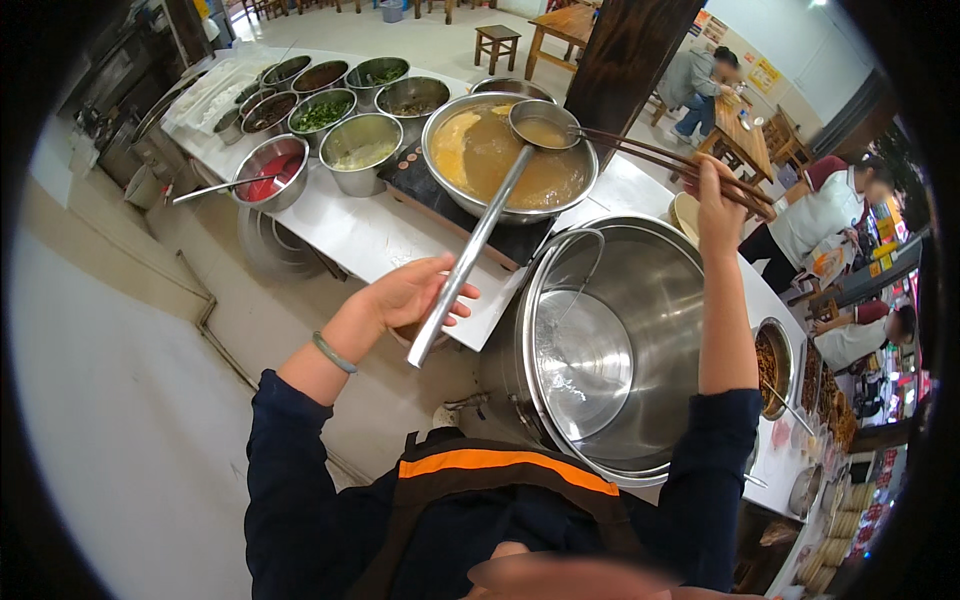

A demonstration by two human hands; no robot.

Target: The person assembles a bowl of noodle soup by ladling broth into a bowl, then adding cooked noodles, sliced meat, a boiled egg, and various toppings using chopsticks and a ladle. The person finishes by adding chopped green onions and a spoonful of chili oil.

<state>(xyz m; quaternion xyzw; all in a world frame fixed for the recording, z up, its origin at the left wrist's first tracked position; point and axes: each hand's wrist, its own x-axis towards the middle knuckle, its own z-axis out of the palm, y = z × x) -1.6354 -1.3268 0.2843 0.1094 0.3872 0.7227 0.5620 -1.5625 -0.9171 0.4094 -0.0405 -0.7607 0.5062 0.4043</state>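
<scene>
The long silver handle of a ladle (478,240) slants across my left hand (420,295), whose fingers are loosely spread behind it. No finger visibly wraps over the handle's front. Broth fills the ladle's bowl, which lies over a wide metal basin (432,165) of brownish broth. Closed around long dark chopsticks (640,143), my right hand (716,205) is raised on the right. Their tips reach the edge of the ladle's bowl. Between my forearms stands a large steel pot (650,290), with a shiny bottom and a thin curved metal rod or hose inside.
The basin sits on a dark cooktop (415,180). To its left stand several metal pots, including chopped greens (322,113), and a bowl of red liquid (268,165) with a utensil. A dark pillar (635,70) rises beyond. Brown food trays (772,365) lie right; other people are farther off.
</scene>
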